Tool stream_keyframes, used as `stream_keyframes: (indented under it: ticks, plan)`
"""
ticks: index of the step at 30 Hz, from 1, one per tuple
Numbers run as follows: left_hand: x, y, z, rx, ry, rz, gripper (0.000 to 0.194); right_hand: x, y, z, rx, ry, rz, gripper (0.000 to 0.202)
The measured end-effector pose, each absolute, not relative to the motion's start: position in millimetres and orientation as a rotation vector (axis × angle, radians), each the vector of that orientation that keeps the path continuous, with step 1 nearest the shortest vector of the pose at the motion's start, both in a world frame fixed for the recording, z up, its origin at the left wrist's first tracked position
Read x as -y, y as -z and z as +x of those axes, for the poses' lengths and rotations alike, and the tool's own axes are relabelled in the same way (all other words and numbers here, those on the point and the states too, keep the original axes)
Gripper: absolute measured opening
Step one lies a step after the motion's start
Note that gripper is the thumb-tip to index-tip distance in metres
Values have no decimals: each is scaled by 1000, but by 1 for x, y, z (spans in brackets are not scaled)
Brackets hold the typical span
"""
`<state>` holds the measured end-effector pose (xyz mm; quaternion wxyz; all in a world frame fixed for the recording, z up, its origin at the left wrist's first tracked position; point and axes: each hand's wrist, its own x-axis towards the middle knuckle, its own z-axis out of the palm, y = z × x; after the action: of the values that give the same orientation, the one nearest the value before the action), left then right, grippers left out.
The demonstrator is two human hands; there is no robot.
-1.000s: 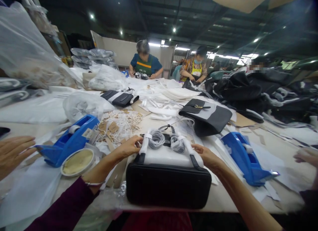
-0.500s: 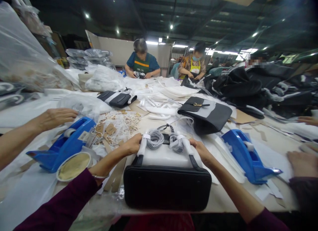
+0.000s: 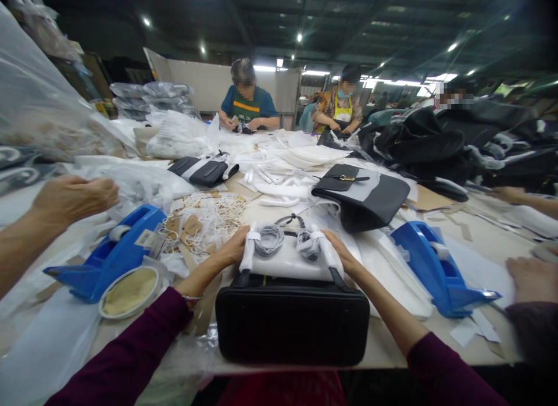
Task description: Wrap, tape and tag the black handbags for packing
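A black handbag point(image 3: 292, 327) lies at the table's front edge with its flat base toward me. White wrapping covers its handles point(image 3: 247, 256), and bundled grey straps point(image 3: 268, 241) are tied beside them. My left hand point(image 3: 235, 246) is closed on the bag's far left side, next to the wrapped handle. On the opposite side my right hand point(image 3: 342, 252) grips it the same way; the fingertips of both hands are partly hidden behind the bag. Just beyond lies another black bag point(image 3: 361, 196) with a grey wrapped band and a gold buckle.
Blue tape dispensers point(image 3: 114, 252) point(image 3: 440, 269) flank the bag. A round tub point(image 3: 131, 292) and a heap of stringed tags point(image 3: 200, 223) lie left. Co-workers' hands reach in at left point(image 3: 76, 201) and right point(image 3: 529, 278). Black bags point(image 3: 436, 138) are piled back right.
My hands and the handbag have shifted slightly, with the right hand a little nearer the handle. The co-worker's hand at left has drawn back leftward and closed into a fist.
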<state>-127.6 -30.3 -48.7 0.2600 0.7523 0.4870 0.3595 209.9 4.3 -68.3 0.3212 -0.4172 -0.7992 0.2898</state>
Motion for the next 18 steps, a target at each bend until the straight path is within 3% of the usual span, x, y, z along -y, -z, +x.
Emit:
stream_keyframes:
  ticks: [9,12,18]
  plan:
    - [37,49,-127,-1730,-1224,1848,5,-11,84,196,2071,-477,-1293,14]
    - [59,35,-128,-1743,-1328,1594,18,-9,87,196,2059,-456,-1310,13]
    - [99,5,-118,-1143,-1162,959,48,-8,88,194,2005,-498,-1354,10]
